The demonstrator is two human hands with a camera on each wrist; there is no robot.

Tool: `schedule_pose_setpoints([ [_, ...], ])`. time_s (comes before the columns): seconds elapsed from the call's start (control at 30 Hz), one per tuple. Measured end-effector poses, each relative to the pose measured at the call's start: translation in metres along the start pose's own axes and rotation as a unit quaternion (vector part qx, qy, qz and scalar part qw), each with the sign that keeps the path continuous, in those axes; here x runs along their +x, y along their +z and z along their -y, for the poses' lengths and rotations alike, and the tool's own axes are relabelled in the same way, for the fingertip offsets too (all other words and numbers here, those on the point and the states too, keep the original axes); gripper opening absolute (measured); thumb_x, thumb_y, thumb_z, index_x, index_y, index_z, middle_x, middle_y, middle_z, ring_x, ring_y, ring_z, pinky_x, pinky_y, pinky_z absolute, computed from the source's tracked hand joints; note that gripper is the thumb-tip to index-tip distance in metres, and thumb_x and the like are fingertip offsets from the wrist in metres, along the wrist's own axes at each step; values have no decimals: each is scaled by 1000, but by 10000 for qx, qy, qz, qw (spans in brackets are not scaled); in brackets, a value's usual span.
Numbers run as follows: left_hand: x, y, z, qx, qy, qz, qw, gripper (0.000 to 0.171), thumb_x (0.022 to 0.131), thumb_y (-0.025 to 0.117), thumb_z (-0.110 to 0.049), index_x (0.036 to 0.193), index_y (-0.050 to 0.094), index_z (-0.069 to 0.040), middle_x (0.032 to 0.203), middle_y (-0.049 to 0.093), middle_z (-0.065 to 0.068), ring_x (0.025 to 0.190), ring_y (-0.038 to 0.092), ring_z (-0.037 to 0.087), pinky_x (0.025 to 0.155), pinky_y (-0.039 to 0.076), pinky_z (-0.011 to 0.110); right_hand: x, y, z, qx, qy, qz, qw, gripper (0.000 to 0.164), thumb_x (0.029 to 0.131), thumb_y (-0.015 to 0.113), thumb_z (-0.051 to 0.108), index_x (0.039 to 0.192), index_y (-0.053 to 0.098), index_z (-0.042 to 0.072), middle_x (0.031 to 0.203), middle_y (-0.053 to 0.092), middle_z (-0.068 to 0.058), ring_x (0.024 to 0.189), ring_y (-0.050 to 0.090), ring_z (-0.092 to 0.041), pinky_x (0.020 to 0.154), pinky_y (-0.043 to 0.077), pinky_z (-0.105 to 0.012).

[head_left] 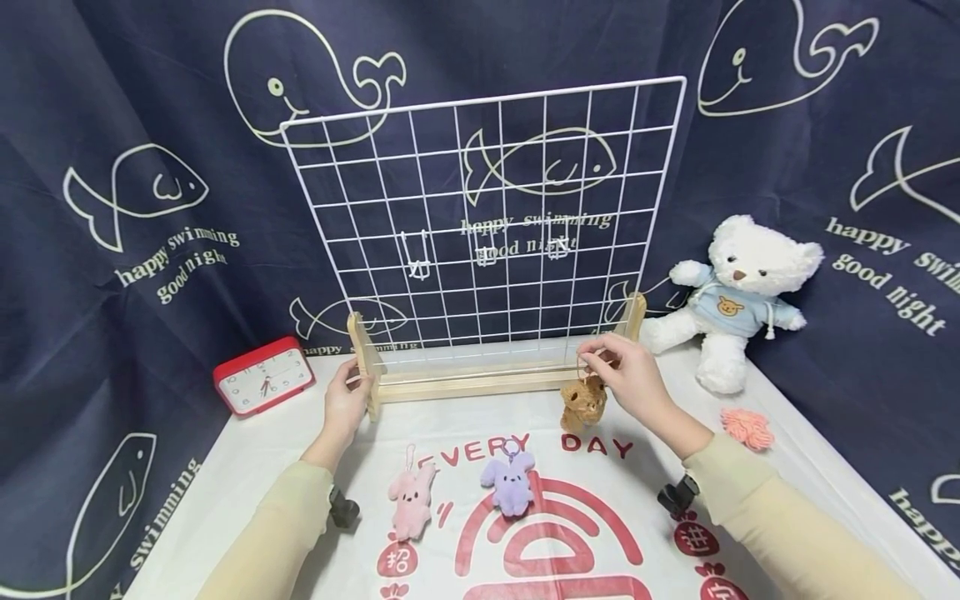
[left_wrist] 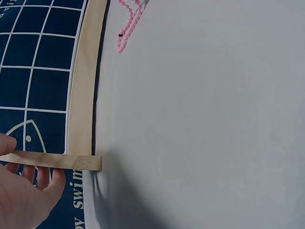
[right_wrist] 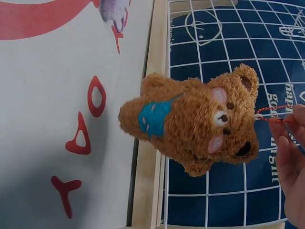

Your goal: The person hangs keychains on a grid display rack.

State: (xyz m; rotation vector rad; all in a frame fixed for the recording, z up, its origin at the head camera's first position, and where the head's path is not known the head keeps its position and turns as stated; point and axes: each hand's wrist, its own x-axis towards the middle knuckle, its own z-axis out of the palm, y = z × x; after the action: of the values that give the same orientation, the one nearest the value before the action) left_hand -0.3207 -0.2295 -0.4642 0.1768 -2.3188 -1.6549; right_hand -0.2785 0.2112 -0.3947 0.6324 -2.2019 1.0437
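My right hand (head_left: pixel 632 377) pinches the red cord (right_wrist: pixel 276 109) of a brown plush bear charm (right_wrist: pixel 190 121). The bear has pink cheeks and a blue patch on its belly; in the head view it hangs in front of the rack's right end. My left hand (head_left: pixel 347 404) grips the left wooden side piece (head_left: pixel 363 350) of the stand, thumb on one face and fingers on the other in the left wrist view. The stand holds up a white wire grid (head_left: pixel 480 200). White hooks (head_left: pixel 417 265) hang on the grid at several spots.
On the table lie a pink plush charm (head_left: pixel 412 504) and a purple plush charm (head_left: pixel 512 487). A red alarm clock (head_left: pixel 264 377) stands left. A white teddy bear (head_left: pixel 731 308) sits right, with a coral fuzzy bundle (head_left: pixel 747 428) before it. A dark patterned curtain (head_left: pixel 150 83) hangs behind.
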Motion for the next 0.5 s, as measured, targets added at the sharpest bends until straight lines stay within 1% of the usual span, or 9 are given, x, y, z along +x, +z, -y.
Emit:
schedule_pose_setpoints([
  [0.13,0,0,1,-28,12,-4,10000,48,100,56,-4,146,48,0,138,54,28,128,53,44,109,48,52,5,0,1,-7,-64,-113,9999,10,90,73,-5,94,74,5,86,72,-6,68,63,-9,60,51,-12],
  [0.3,1,0,2,-103,39,-13,9999,48,99,57,-3,146,48,1,137,54,28,127,53,44,109,48,52,16,-2,5,107,-266,-303,9991,12,88,73,-8,93,74,3,85,72,-6,70,61,-5,61,51,-10],
  [0.5,2,1,3,-136,80,-48,9999,47,99,57,-2,145,48,2,135,54,29,126,53,44,109,48,51,29,-3,13,134,-386,-475,9980,10,90,73,-5,93,73,4,86,71,-5,73,60,0,61,50,-9],
])
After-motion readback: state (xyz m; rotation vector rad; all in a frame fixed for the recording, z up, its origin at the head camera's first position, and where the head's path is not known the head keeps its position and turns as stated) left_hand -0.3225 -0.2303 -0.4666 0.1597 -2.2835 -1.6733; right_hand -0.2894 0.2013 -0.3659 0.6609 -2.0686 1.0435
